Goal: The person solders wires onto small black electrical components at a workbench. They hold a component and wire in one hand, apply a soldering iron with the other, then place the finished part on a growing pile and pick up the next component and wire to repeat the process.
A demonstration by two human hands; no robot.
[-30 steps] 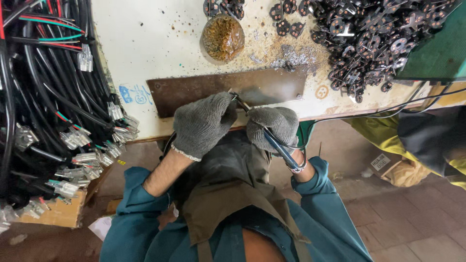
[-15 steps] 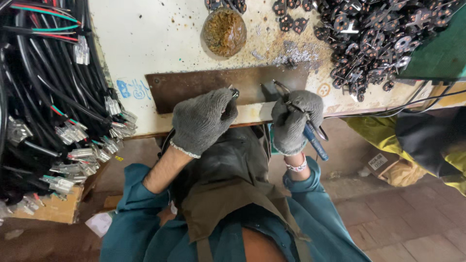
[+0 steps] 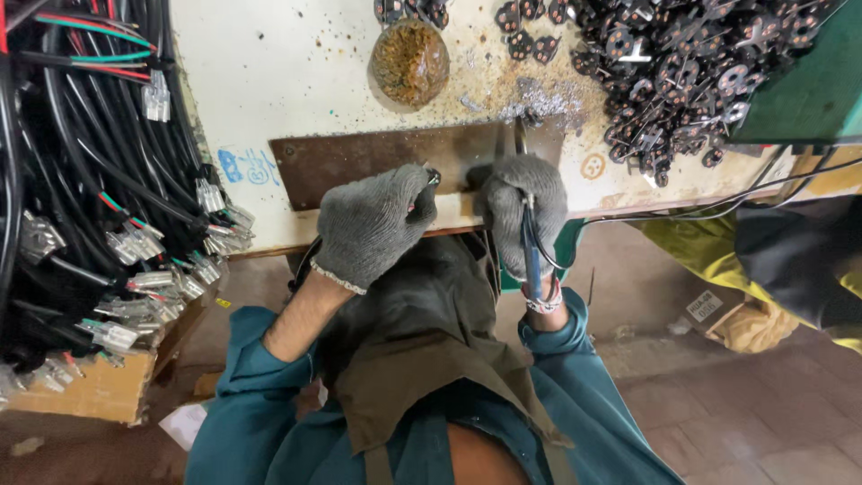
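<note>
Workbench (image 3: 269, 81), gloved hands, rt hand (image 3: 521, 211) gripping blue-handled tool (image 3: 532, 256), tip hidden

Stained white workbench (image 3: 287, 81); brown tiled floor (image 3: 736, 413).

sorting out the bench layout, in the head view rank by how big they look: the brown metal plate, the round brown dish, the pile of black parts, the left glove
1. pile of black parts, though it runs off the frame
2. brown metal plate
3. left glove, nearer the camera, so unsure against the plate
4. round brown dish
</note>
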